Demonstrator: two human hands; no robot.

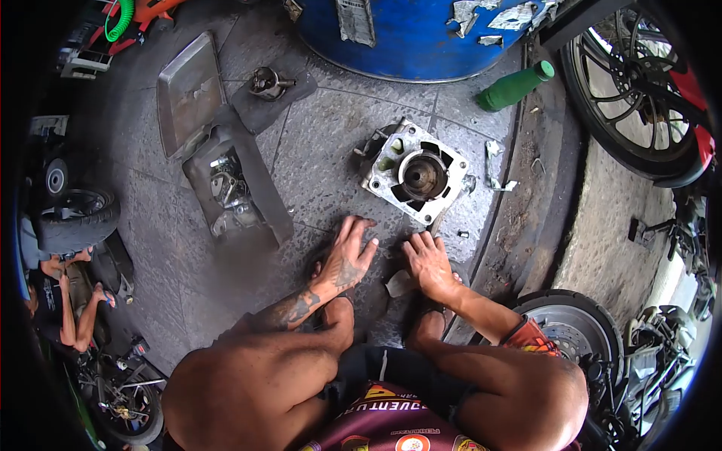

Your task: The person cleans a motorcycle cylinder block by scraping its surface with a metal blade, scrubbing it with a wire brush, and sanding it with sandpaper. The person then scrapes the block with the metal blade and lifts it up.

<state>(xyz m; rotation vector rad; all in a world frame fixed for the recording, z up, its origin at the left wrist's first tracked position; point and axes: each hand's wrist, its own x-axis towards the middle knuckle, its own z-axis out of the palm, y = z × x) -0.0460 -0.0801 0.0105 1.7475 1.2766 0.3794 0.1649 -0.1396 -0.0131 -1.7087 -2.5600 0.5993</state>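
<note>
A metal cylinder block (pixel 391 180) with a round bore lies on the grey floor in front of me. Below its left side is my left hand (pixel 346 259), tattooed, with fingers apart and nothing held. My right hand (pixel 430 263) is just below the block's lower corner, palm down, its fingers bent and side by side; what lies under the fingertips is hidden. Between the hands and my feet rests a small greyish flat piece (pixel 400 284). A small dark cylindrical part (pixel 463 234) lies to the right of my right hand.
An open case (pixel 271 203) holds metal parts at the left, near a small metal part (pixel 265 81) on a dark cloth. A blue drum (pixel 406 45), green bottle (pixel 515 86) and motorcycle wheel (pixel 583 98) stand beyond. Another person (pixel 74 308) sits at far left.
</note>
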